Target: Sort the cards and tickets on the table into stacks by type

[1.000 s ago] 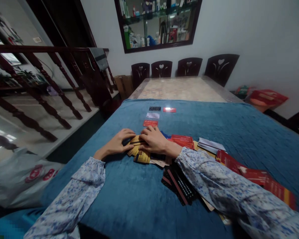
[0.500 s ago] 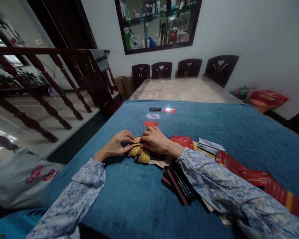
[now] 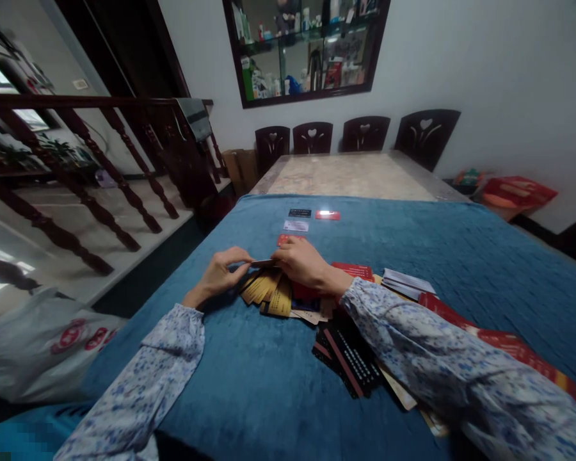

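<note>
Between my two hands a card (image 3: 263, 263) is held nearly edge-on, just above the cloth. My left hand (image 3: 223, 272) pinches its left end with thumb and fingertips. At the other end, my right hand (image 3: 301, 261) grips it, its fingers partly hidden behind the hand. Below lies a fan of yellow cards (image 3: 269, 289). Black cards with a stripe (image 3: 348, 358) are spread nearer to me. Beyond my right hand lies a red card (image 3: 288, 239), with a white card (image 3: 296, 226), a black card (image 3: 299, 213) and another red card (image 3: 328, 216) farther off.
Red cards (image 3: 504, 342) and white cards (image 3: 407, 282) lie along the right, partly under my right sleeve. A blue cloth (image 3: 230, 378) covers the near table; bare marble tabletop (image 3: 350, 174) shows beyond. Dark chairs (image 3: 365, 133) line the far end, and a plastic bag (image 3: 43, 346) stands at left.
The card between my hands has been lifted off the yellow fan and tilted nearly edge-on. My left hand has turned slightly, and more of the yellow cards shows.
</note>
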Available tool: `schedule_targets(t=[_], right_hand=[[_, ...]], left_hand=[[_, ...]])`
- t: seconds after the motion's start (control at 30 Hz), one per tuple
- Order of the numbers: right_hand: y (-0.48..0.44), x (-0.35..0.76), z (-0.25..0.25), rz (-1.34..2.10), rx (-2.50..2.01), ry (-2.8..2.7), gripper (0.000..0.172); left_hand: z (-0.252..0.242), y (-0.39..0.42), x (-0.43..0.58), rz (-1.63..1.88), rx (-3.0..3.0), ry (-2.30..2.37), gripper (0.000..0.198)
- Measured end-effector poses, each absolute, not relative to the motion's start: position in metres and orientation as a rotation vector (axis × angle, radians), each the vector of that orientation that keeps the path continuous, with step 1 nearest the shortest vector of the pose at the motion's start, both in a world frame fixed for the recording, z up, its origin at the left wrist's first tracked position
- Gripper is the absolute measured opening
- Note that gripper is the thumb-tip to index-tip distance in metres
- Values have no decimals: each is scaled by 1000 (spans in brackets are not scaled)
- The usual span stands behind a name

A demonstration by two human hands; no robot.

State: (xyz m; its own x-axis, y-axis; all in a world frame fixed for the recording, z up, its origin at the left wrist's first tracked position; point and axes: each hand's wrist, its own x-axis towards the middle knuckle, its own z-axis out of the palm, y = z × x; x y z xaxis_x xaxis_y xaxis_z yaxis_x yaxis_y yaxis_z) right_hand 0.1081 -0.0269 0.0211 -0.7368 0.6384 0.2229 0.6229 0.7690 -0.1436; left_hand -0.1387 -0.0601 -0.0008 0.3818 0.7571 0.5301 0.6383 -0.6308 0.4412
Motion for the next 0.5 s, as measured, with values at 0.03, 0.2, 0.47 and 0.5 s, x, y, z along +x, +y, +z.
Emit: schedule_targets(t=[0.03, 0.2, 0.47, 0.5], right_hand=[[-25, 107, 22, 83, -997, -2706, 30], [-18, 98, 23, 69, -1054, -2687, 32], [-15, 94, 19, 32, -1106, -2642, 36], [-14, 95, 18, 23, -1110, -2642, 36]], left_hand=[[-2, -59, -140, 1090, 2461, 1280, 19], [-9, -52, -147, 1104, 2420, 1356, 21], [-19, -46, -146, 1127, 2390, 1465, 26], [-20, -45, -146, 1136, 2380, 1483, 27]])
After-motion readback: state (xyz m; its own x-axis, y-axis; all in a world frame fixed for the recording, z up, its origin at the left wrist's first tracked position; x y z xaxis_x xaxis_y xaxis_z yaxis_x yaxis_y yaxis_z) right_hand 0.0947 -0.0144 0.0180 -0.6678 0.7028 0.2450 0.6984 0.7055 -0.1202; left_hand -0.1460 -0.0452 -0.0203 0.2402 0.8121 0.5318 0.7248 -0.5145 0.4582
